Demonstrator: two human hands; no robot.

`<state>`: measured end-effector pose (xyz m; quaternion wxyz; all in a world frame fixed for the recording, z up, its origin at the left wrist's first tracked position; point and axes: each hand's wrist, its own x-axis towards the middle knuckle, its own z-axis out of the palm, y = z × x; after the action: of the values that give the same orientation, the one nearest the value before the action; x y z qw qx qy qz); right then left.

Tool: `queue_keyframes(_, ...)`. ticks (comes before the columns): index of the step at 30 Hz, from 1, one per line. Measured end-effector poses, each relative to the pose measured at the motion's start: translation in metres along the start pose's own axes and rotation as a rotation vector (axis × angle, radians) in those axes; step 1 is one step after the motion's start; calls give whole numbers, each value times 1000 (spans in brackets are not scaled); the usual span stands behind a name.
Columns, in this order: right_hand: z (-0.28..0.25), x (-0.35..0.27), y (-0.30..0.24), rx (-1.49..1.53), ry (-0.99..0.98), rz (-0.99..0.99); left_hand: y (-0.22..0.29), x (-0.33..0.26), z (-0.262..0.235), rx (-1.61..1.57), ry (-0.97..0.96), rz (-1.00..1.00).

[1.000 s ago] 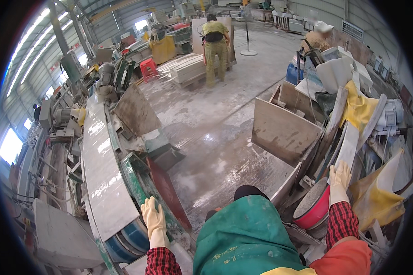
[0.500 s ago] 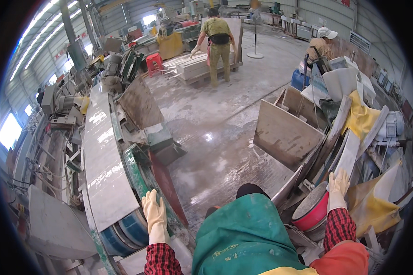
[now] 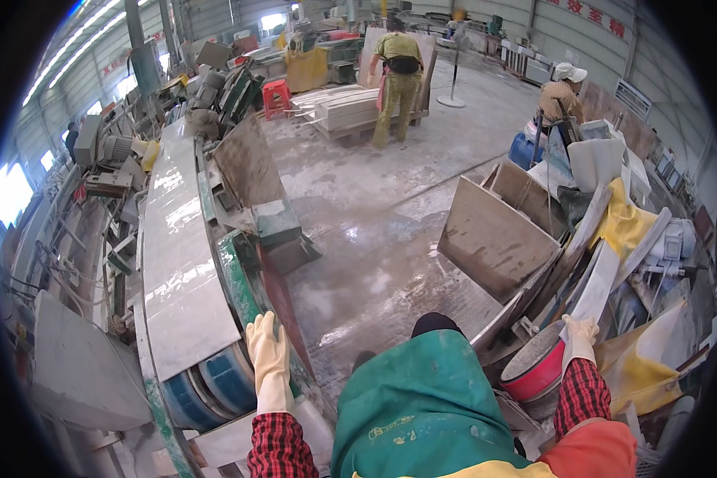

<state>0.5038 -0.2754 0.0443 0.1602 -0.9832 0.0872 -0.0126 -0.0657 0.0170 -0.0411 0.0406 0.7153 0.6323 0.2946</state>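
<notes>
My left hand (image 3: 268,354), in a cream rubber glove, lies flat on the green side rail (image 3: 245,275) of a long machine. Its fingers are stretched forward and it holds nothing. Beside it, a wet pale stone slab (image 3: 187,295) lies along the machine's belt, over blue rollers (image 3: 225,376). Out to the right, my right hand (image 3: 580,338), gloved alike, has its fingers curled round the near end of a long white strip (image 3: 595,287), apparently stone. The strip slopes up and away from the hand. Just left of that hand is a round, red-sided drum (image 3: 531,370) with a grey top.
A green apron (image 3: 414,406) covers my front. Brown boards (image 3: 498,235) lean at the right, near yellow cloth (image 3: 625,219). One person (image 3: 398,72) stands by stacked strips (image 3: 346,107) on a pallet; another (image 3: 562,95) is at the far right. A red stool (image 3: 276,97) stands farther back.
My right hand's fingers have gone from stretched out along the white strip to curled at its end. My left hand stays on the rail. The view has shifted slightly.
</notes>
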Motion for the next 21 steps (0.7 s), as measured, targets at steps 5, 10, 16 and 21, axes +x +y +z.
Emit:
queue_keyframes(5,41,61,27,-25,-39,-89,0,0,-3,-19,22,21)
queue_keyframes(10,47,147,61,340,-179,-106,11,5,-9,-102,-82,-15)
queue_keyframes(16,-60,44,-26,1039,-346,277,-2,-2,-6,-26,49,5)
queue_keyframes(21,-48,24,-81,1037,-330,216,4,1,-4,-43,17,30)
